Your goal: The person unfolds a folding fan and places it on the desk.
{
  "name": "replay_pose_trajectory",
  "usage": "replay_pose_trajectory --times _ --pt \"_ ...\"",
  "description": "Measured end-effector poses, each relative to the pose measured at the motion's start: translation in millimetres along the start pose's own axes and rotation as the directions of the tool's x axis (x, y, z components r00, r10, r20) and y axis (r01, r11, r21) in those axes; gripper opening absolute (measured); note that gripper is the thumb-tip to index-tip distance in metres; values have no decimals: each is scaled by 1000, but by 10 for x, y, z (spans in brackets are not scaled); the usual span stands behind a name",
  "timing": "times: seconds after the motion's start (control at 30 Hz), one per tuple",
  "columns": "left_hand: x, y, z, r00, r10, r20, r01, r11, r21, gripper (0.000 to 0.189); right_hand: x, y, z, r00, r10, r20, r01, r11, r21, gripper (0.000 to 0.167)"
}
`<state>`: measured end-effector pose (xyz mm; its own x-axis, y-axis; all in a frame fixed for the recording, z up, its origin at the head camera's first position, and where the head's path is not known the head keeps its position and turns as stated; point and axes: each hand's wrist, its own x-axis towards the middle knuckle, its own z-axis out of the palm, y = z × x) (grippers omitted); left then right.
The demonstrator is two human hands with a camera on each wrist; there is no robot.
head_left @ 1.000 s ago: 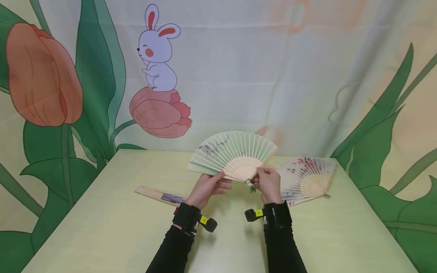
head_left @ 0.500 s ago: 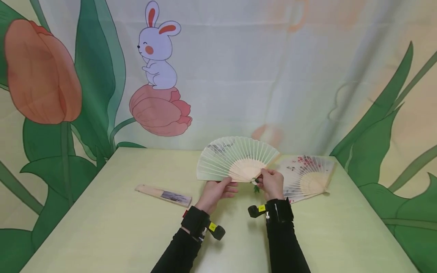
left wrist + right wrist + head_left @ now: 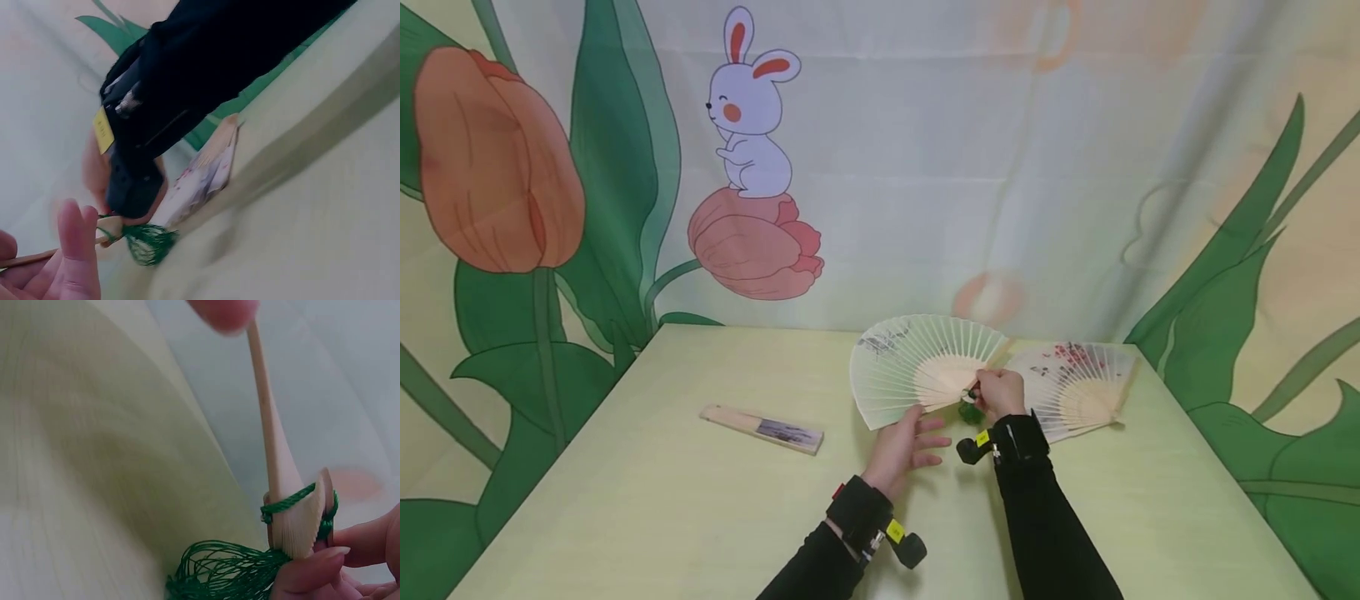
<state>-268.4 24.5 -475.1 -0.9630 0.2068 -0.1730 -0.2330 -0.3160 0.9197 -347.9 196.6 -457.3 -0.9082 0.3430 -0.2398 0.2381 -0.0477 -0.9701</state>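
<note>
A pale green folding fan (image 3: 917,367) with bare wooden ribs is spread wide above the table. My right hand (image 3: 1002,392) pinches it near the pivot, where a green cord and tassel (image 3: 225,572) hang. At the lower left edge, my left hand (image 3: 904,450) holds the outer stick (image 3: 31,259) between thumb and fingers, with the other fingers stretched out below. Behind my right hand lies a second spread fan (image 3: 1090,400) with red blossoms. A folded fan (image 3: 767,427) with a dark printed panel lies to the left of my hands.
The pale yellow-green table (image 3: 647,517) runs back to a hanging cloth backdrop (image 3: 910,167) printed with a rabbit and tulips. Straps with small black devices sit on both wrists.
The green fan has shifted right and lower, its left edge tilting down. My left hand has moved right and toward me along with that edge; my right hand keeps its pinch near the pivot.
</note>
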Motion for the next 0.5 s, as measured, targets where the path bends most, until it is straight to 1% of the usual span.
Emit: replay_pose_trajectory --times 0.07,0.2,0.27,0.4,0.5 --pt "-31 -43 32 1000 -6 10 7 1000 -5 48 10 2 -6 1000 -10 -4 10 999 -33 17" --pt "-99 -119 98 999 -47 26 48 998 -40 55 27 11 -32 999 -31 -17 29 994 -105 19" --pt "-131 -151 130 997 -72 24 73 994 -78 58 39 24 -51 999 -35 -20 32 988 -151 21" --pt "-172 -202 188 994 -105 17 107 979 -175 58 57 53 -88 999 -34 10 35 969 -245 22" --pt "-184 -230 212 991 -131 24 133 967 -217 59 97 80 -109 999 -29 22 34 958 -285 22"
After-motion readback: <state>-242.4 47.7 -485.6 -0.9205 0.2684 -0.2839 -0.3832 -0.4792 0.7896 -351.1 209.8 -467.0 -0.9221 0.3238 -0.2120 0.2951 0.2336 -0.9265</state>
